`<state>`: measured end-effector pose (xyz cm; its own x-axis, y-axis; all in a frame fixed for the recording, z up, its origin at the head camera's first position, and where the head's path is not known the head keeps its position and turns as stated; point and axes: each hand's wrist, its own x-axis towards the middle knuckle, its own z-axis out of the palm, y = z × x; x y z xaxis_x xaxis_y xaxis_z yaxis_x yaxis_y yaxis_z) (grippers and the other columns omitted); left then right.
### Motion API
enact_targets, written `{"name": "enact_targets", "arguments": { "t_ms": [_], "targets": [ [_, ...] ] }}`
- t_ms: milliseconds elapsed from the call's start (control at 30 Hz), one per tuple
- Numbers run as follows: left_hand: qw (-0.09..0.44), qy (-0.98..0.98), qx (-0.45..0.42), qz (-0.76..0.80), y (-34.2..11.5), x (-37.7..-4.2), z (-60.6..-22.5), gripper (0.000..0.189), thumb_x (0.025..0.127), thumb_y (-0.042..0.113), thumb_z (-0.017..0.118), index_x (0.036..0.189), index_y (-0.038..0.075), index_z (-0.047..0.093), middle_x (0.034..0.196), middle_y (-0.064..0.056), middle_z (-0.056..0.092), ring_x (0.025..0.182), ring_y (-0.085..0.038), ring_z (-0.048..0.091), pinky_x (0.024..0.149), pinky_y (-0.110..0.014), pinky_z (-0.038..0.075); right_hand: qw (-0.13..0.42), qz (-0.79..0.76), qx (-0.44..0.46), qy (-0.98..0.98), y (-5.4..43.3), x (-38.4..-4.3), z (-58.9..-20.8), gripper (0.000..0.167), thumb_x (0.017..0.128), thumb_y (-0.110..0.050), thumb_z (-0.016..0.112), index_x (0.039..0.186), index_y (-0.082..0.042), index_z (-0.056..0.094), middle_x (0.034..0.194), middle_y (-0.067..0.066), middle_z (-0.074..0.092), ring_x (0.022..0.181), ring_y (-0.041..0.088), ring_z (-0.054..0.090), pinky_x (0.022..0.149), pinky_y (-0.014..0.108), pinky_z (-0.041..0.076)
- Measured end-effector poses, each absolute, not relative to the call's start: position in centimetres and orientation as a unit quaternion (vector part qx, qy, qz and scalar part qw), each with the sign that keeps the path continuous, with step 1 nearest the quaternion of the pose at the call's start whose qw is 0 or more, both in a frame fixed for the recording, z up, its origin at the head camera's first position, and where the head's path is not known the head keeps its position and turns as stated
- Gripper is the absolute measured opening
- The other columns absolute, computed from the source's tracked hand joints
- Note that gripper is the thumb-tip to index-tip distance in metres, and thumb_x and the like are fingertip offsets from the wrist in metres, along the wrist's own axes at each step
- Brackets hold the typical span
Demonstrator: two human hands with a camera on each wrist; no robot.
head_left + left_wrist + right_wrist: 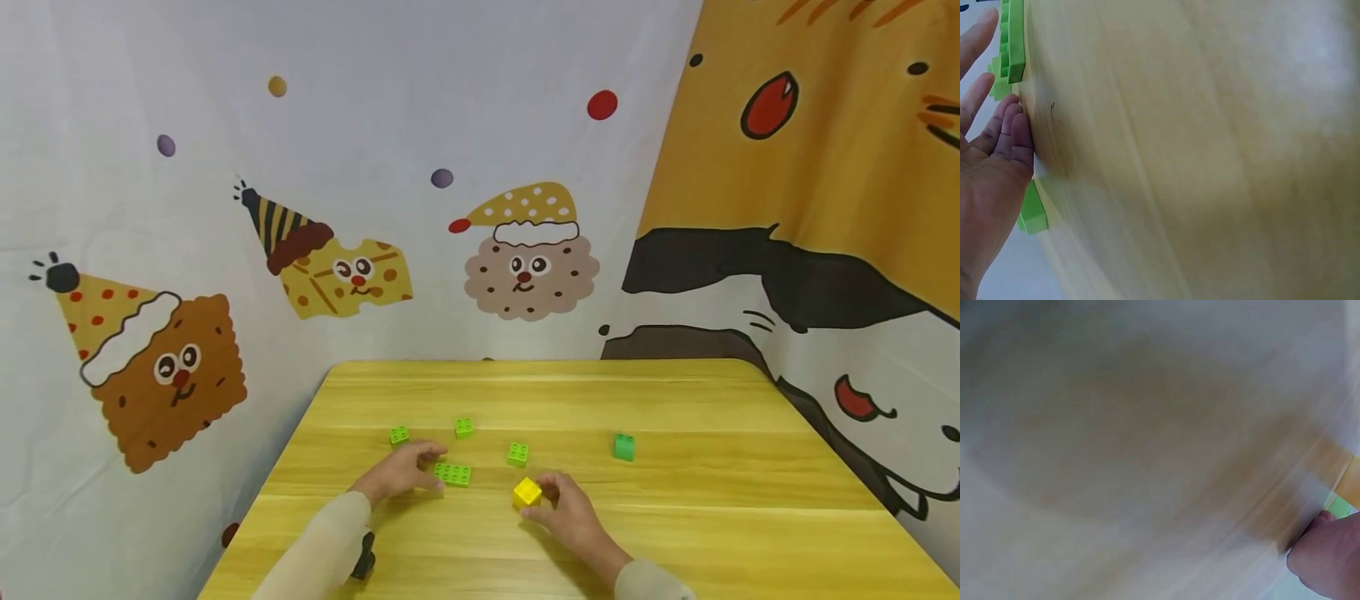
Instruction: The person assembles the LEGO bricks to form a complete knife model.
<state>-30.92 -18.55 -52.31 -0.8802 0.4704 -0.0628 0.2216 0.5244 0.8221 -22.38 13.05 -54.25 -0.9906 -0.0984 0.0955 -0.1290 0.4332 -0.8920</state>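
A yellow toy building brick sits at the fingertips of my right hand, between thumb and forefinger, which pinch it. In the right wrist view only part of the hand shows at the lower right corner, with a yellow surface beyond it. My left hand is spread just left of a long light-green brick, holding nothing. The left wrist view shows the left palm with fingers loosely extended near the long green brick.
Small light-green bricks lie behind the hands: one by the left hand, one farther back, one near the middle. A darker green brick lies to the right. The wooden table meets a cartoon-printed curtain.
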Motion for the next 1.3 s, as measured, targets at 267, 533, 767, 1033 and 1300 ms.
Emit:
{"name": "enact_targets", "arguments": {
  "t_ms": [267,533,767,1033,1300],
  "targets": [
    [0.129,0.871,0.193,0.432,-18.6,-31.1,-52.4,0.057,0.080,0.015,0.085,0.131,0.002,0.062,0.127,-0.012,0.059,0.117,-0.034,0.053,0.100,-0.053,0.041,-0.013,0.513,0.052,-0.857,13.6,-23.1,-54.0,0.047,0.082,-0.020,0.082,0.117,0.001,0.059,0.105,0.007,0.062,0.095,0.023,0.056,0.083,0.040,0.052],
    [0.125,0.869,0.183,0.442,-18.6,-31.1,-52.6,0.052,0.080,0.013,0.085,0.127,0.003,0.064,0.121,-0.008,0.061,0.111,-0.027,0.055,0.097,-0.050,0.044,-0.045,0.530,0.059,-0.845,14.2,-24.1,-53.4,0.037,0.087,-0.012,0.077,0.117,0.000,0.060,0.107,0.007,0.063,0.093,0.021,0.057,0.081,0.036,0.052],
    [0.119,0.865,0.187,0.451,-18.5,-31.1,-53.1,0.050,0.080,0.015,0.085,0.124,0.003,0.066,0.120,-0.008,0.060,0.110,-0.028,0.054,0.097,-0.050,0.044,-0.060,0.532,0.094,-0.840,15.3,-25.4,-52.9,0.033,0.088,-0.009,0.075,0.117,0.002,0.063,0.110,0.009,0.066,0.100,0.026,0.061,0.086,0.042,0.052],
    [0.110,0.869,0.194,0.441,-18.4,-30.8,-53.4,0.044,0.081,0.016,0.084,0.120,0.005,0.068,0.118,-0.006,0.056,0.106,-0.024,0.052,0.094,-0.045,0.044,-0.084,0.526,0.097,-0.841,16.0,-26.8,-52.9,0.033,0.087,-0.012,0.077,0.116,-0.001,0.066,0.114,0.009,0.067,0.105,0.028,0.061,0.093,0.049,0.048],
    [0.100,0.878,0.208,0.419,-18.1,-30.5,-53.3,0.037,0.084,0.016,0.081,0.117,0.006,0.069,0.110,-0.005,0.052,0.097,-0.021,0.048,0.086,-0.038,0.044,-0.087,0.534,0.077,-0.838,15.9,-27.3,-53.0,0.034,0.085,-0.010,0.079,0.115,-0.002,0.067,0.109,0.006,0.066,0.098,0.022,0.059,0.087,0.040,0.051]
  ]
}}
